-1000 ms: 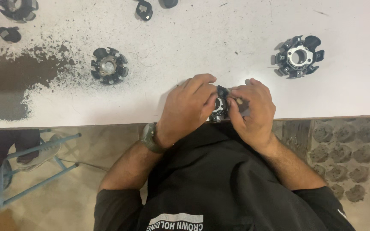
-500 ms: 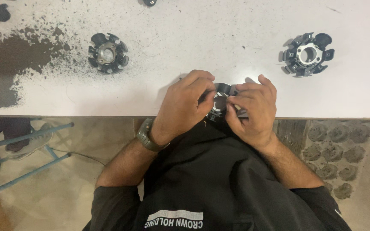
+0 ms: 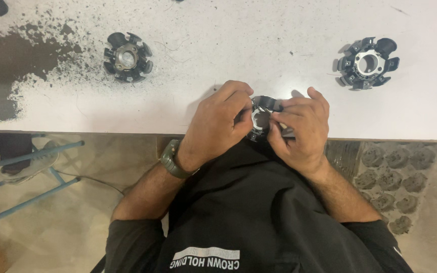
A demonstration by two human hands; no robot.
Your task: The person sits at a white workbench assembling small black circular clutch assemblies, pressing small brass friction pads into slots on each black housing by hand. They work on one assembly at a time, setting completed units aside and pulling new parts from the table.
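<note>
subject: one black ring-shaped part [image 3: 262,117] with a pale metal centre, held at the near edge of the white table [image 3: 259,45], just above the person's black top [image 3: 259,212].

left hand [image 3: 218,124]: clenched around the left side of the held part, fingers curled over its rim, thumb side hidden. a dark green wristwatch [image 3: 172,160] sits on this wrist, below and left of the held part.

right hand [image 3: 299,129]: grasping the right side of the same part, fingertips [image 3: 279,117] pressed on its front face near the centre hole. both hands touch the part and nearly meet over it; much of the part is covered, so its lower half cannot be read clearly.

other items, placed from the held part:
- a second ring part [image 3: 127,50], dark with a dull grey hub, lies flat on the table well up and to the left.
- a third ring part [image 3: 367,63], black with a bright white hub, lies flat well up and to the right.
- a patch of worn dark surface with speckling [image 3: 11,71] spreads across the table far to the left.
- a blue metal frame [image 3: 26,174] stands on the floor down and to the left, under the table edge.
- patterned floor tiles [image 3: 395,177] show down and to the right.
</note>
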